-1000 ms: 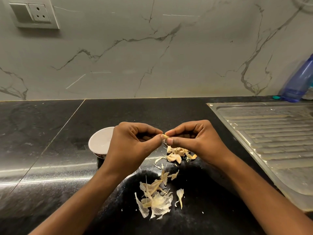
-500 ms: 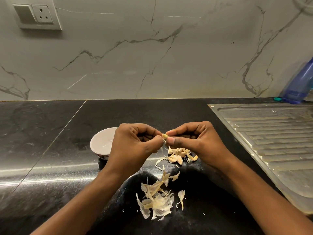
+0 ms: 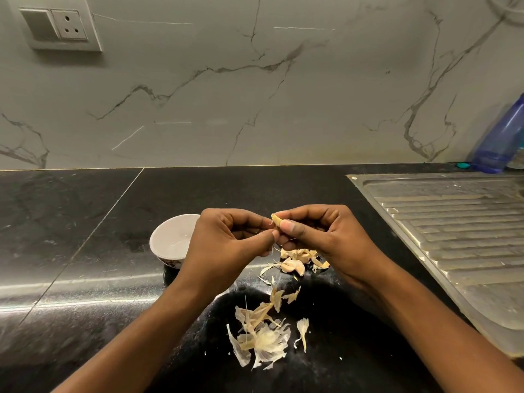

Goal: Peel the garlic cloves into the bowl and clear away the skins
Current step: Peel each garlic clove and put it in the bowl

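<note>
My right hand [image 3: 320,234] pinches a small garlic clove [image 3: 276,220] between thumb and forefinger above the black counter. My left hand [image 3: 226,239] meets it from the left, its thumb and fingertips pinching at the clove's lower end. A small white bowl [image 3: 171,239] stands on the counter just left of my left hand, partly hidden by it. Several unpeeled cloves [image 3: 295,262] lie under my right hand. A heap of papery skins [image 3: 262,336] lies nearer to me.
A steel sink drainboard [image 3: 453,236] fills the right side of the counter. A blue plastic bottle [image 3: 502,137] stands at the back right against the marble wall. A wall socket [image 3: 59,25] sits at the upper left. The black counter [image 3: 71,222] stretches left of the bowl.
Both hands stay together on the clove. More of the clove's tip now shows above my right thumb.
</note>
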Demonstrator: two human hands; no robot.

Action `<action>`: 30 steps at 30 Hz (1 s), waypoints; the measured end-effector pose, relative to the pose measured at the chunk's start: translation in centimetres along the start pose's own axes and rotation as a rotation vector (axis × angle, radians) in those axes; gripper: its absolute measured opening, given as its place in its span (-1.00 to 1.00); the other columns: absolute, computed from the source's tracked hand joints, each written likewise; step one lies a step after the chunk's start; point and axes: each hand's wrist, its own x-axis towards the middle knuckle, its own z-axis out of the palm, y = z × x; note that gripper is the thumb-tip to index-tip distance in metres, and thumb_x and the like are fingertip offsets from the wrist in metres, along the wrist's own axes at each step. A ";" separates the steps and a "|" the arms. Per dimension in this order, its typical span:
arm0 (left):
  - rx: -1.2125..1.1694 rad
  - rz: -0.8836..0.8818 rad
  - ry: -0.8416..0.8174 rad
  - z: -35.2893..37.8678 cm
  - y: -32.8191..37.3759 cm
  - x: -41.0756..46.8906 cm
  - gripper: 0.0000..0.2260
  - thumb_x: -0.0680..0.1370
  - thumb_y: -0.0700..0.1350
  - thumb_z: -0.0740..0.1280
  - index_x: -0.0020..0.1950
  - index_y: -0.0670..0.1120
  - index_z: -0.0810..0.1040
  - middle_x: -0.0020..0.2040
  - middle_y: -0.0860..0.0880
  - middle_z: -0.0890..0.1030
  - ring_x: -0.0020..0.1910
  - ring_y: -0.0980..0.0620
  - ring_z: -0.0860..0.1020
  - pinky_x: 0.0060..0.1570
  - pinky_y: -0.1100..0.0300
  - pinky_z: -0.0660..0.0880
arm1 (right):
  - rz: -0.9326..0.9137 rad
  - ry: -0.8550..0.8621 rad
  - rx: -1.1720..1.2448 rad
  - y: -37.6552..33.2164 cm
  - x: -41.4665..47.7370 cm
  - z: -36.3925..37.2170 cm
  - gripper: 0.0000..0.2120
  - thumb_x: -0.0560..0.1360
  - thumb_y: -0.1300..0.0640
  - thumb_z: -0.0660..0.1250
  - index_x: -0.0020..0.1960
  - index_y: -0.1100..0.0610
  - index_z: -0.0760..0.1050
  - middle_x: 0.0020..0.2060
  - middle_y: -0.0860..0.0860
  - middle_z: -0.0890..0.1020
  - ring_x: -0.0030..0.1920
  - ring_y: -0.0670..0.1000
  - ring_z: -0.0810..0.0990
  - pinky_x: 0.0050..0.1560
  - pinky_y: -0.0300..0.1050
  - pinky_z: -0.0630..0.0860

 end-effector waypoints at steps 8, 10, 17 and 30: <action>0.051 0.026 0.034 -0.3 -0.1 0.3 -0.94 0.56 -0.29 0.48 -0.02 -0.17 0.73 -0.24 -0.11 0.73 -0.27 -0.07 0.71 -0.22 0.17 0.67 | 0.028 0.053 0.000 0.1 0.2 -0.4 -0.76 0.49 0.20 0.48 0.14 0.26 0.72 -0.09 0.24 0.76 -0.12 0.08 0.74 -0.08 -0.16 0.69; 0.008 0.021 0.066 -0.5 -0.1 0.4 -0.94 0.56 -0.30 0.47 -0.03 -0.17 0.73 -0.23 -0.13 0.73 -0.26 -0.10 0.71 -0.22 0.16 0.67 | 0.048 0.083 0.037 -0.1 0.3 -0.7 -0.75 0.48 0.20 0.48 0.13 0.27 0.72 -0.07 0.25 0.76 -0.14 0.06 0.74 -0.10 -0.18 0.68; 0.064 0.058 0.071 -0.6 0.0 0.2 -0.92 0.51 -0.29 0.52 -0.08 -0.12 0.74 -0.26 -0.08 0.71 -0.31 -0.06 0.67 -0.29 0.20 0.62 | 0.232 -0.002 0.321 -0.6 0.4 -0.9 -0.69 0.53 0.25 0.41 0.25 0.32 0.61 0.02 0.28 0.74 -0.10 0.07 0.77 -0.14 -0.19 0.70; 0.110 -0.023 -0.021 -0.4 0.0 0.4 -0.86 0.54 -0.25 0.46 -0.19 -0.14 0.77 -0.36 -0.07 0.68 -0.42 0.15 0.53 -0.41 0.36 0.41 | 0.243 -0.042 0.339 -0.6 0.3 -0.8 -0.68 0.54 0.31 0.40 0.29 0.29 0.64 0.06 0.31 0.72 -0.09 0.07 0.77 -0.10 -0.17 0.72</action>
